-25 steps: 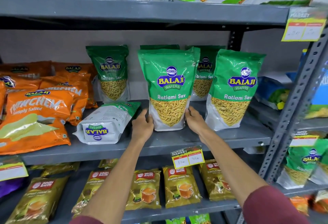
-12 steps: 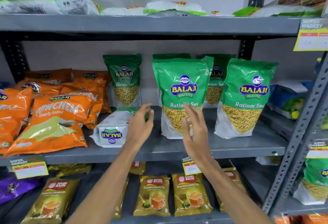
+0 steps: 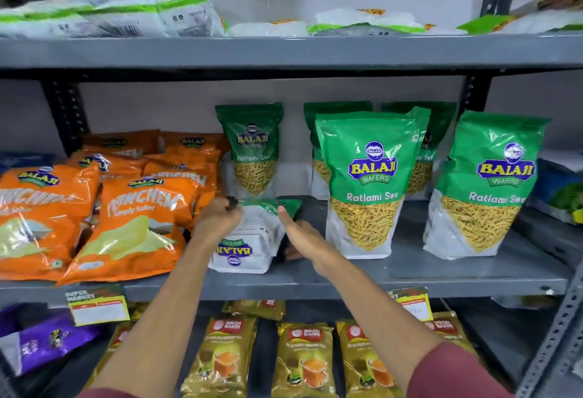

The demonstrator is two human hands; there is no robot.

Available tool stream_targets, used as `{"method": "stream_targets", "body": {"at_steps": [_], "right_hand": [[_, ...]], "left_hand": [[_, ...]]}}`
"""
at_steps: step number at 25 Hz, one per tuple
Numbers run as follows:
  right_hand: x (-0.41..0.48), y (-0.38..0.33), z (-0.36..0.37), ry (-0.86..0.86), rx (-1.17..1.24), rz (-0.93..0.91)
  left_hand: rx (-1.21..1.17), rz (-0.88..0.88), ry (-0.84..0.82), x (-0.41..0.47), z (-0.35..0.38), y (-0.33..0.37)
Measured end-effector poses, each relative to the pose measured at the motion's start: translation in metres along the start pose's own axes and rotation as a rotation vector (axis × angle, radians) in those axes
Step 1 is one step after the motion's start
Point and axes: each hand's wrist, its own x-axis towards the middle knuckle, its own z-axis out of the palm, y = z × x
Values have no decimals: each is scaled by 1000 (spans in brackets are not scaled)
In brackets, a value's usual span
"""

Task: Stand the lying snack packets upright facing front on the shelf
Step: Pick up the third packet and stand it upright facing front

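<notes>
A green and white Ratlami Sev packet (image 3: 249, 240) lies flat on the grey middle shelf (image 3: 441, 277), its base toward me and its green top toward the back. My left hand (image 3: 220, 219) is closed over the packet's left top corner. My right hand (image 3: 299, 233) presses against its right side, thumb on the green top. To the right two Ratlami Sev packets (image 3: 369, 183) (image 3: 492, 186) stand upright facing front. Three more upright ones (image 3: 252, 148) stand behind them near the back wall.
Orange Crunchem chip bags (image 3: 138, 224) are piled on the left of the same shelf, close to the lying packet. Flat white packets (image 3: 126, 6) lie on the upper shelf. Gold tea packets (image 3: 303, 356) fill the shelf below. A grey upright post (image 3: 555, 344) stands at the right.
Both hands let go of the upright front packet and moved left onto the lying packet. The view has shifted left and closer.
</notes>
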Motion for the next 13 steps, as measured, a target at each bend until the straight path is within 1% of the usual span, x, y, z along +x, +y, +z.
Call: {"method": "stream_targets", "body": {"at_steps": [1,2,5,7,9,13], "right_hand": [[3,1,5,-32,46,63],[7,1,11,-41,64,85],[18,3,23,-19,115,72],[23,8,29,10,174,10],[24,11,24,62,187,-97],[35,8,22,179,169,-284]], "left_hand": [[28,-68,-61,2,0,-9],[0,-114,-103,5,1,-16],[-135,-115,-81,8,6,-23],[-288,-82,-35,9,5,-28],[-426,-32,-11,10,8,-28],[-578,140,4,22,11,-29]]}}
